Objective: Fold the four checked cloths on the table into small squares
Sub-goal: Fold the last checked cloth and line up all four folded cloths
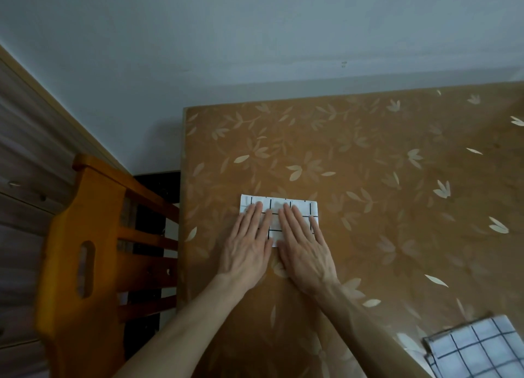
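A pale wall (255, 31) backs a table (397, 179) covered in a brown sheet printed with light leaves. Near the table's left edge, about midway along it, lies a white folded cloth (283, 204) with a black check, folded down to a small oblong and lying flat. The left hand (249, 250) rests palm down on the left part of this cloth, its fingers straight and close together, gripping nothing. The right hand (304, 250) lies just beside it on the right part of the cloth, also flat, fingers straight, pressing down with nothing held. Both wrists sit on the table nearer the person than the cloth. Well away from the cloth, at the table's near right corner, lies a stack of checked cloths (479, 349), partly cut off by the frame. Left of the table stands an orange wooden chair (85, 236), its back toward the table's edge, with a wood-panelled surface (28, 150) beyond it.
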Tool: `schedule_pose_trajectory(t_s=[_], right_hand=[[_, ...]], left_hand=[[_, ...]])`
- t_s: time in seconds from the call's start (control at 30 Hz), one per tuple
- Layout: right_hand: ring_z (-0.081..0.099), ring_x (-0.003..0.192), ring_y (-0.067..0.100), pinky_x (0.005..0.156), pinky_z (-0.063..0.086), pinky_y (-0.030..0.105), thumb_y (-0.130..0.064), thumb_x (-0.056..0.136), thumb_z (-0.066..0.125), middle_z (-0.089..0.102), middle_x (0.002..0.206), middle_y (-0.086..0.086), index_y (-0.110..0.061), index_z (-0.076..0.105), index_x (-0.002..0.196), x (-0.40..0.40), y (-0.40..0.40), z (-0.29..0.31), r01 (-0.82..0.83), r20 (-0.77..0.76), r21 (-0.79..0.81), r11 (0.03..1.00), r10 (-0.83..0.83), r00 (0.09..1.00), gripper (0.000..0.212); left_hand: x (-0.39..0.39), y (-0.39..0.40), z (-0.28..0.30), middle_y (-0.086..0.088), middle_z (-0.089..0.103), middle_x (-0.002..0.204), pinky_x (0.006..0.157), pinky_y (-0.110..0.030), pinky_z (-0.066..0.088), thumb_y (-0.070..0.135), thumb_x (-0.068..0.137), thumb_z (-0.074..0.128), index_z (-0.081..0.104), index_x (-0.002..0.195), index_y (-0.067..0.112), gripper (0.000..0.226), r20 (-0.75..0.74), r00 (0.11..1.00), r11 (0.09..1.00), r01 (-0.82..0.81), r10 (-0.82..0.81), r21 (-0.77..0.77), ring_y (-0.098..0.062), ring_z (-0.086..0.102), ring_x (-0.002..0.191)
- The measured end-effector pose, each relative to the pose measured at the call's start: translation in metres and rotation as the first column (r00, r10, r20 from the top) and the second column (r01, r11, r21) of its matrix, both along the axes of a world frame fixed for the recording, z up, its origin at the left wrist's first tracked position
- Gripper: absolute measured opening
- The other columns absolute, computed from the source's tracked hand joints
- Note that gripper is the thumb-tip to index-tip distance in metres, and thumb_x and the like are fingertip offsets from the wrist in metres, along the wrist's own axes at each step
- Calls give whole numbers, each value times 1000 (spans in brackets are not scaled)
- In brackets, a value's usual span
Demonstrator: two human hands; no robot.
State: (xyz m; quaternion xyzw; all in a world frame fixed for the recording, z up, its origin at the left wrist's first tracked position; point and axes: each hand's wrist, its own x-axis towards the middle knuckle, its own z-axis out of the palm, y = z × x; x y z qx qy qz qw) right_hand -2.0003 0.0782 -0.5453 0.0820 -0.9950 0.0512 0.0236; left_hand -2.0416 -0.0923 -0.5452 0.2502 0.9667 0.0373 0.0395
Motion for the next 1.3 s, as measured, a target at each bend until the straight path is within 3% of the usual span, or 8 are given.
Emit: schedule_pose_trajectory(t_s=[0.17, 0.3, 0.43, 0.77, 0.9, 1.07, 1.3], right_hand=[[-6, 159, 15, 130, 12, 44, -42, 106, 9, -3, 173, 2, -15, 1, 165, -10, -9, 2, -19, 148, -147, 989, 41, 988, 64], [-11, 158, 10, 130, 11, 42, -58, 105, -7, -7, 173, -1, -18, -2, 165, -12, 1, -1, -5, 175, -117, 993, 25, 984, 72], [-8, 158, 8, 130, 4, 39, -69, 103, 3, -5, 173, -5, -23, -4, 165, -11, 22, 4, 59, 154, -123, 991, -40, 987, 78], [-5, 159, 10, 130, 8, 40, -70, 102, 4, -1, 173, -4, -20, -1, 166, -8, 42, 3, 147, 161, -86, 985, -131, 978, 81], [-5, 159, 10, 130, 8, 40, -70, 103, 5, -1, 173, -4, -20, 0, 166, -8, 43, 4, 148, 166, -85, 985, -132, 977, 81], [-6, 159, 10, 130, 9, 40, -70, 103, 7, 0, 173, -4, -20, 1, 166, -8, 43, 3, 151, 171, -85, 985, -135, 976, 80], [-9, 158, 10, 130, 5, 42, -73, 100, 2, -7, 172, -5, -21, -4, 165, -9, 41, 6, 153, 200, -131, 979, -126, 972, 84]], left_hand=[[1, 2, -2, -13, -8, 170, 128, -47, 10, 43, 105, -4, -2, 162, 8, 66, 24, 1000, 1000, 2, -2, -3, -28, -12, 157], [-1, -1, 0, -8, -10, 171, 129, -45, 9, 45, 106, 0, -3, 162, 12, 65, 58, 998, 1000, 3, -5, 31, -24, -13, 157], [-1, -2, 4, -6, -10, 171, 129, -43, 7, 45, 105, 1, -4, 162, 12, 66, 77, 997, 998, -9, 4, 54, -21, -13, 157], [-4, 2, 13, -5, -11, 171, 129, -42, 3, 47, 108, 13, -5, 163, 16, 65, 129, 991, 1000, -23, 21, 8, -21, -14, 157], [-15, 6, 27, -12, 10, 171, 128, -47, 11, 51, 104, 33, 18, 161, 15, 69, 118, 992, 999, -42, 44, -16, -28, 4, 158], [-22, -5, 9, -10, -7, 172, 128, -48, 9, 61, 97, 9, -2, 164, 15, 82, 105, 993, 999, -47, 47, 0, -27, -10, 158], [-26, -4, 15, -10, -19, 170, 128, -49, 4, 63, 97, 5, -12, 162, 16, 83, 150, 988, 996, -25, 37, -85, -28, -19, 156]])
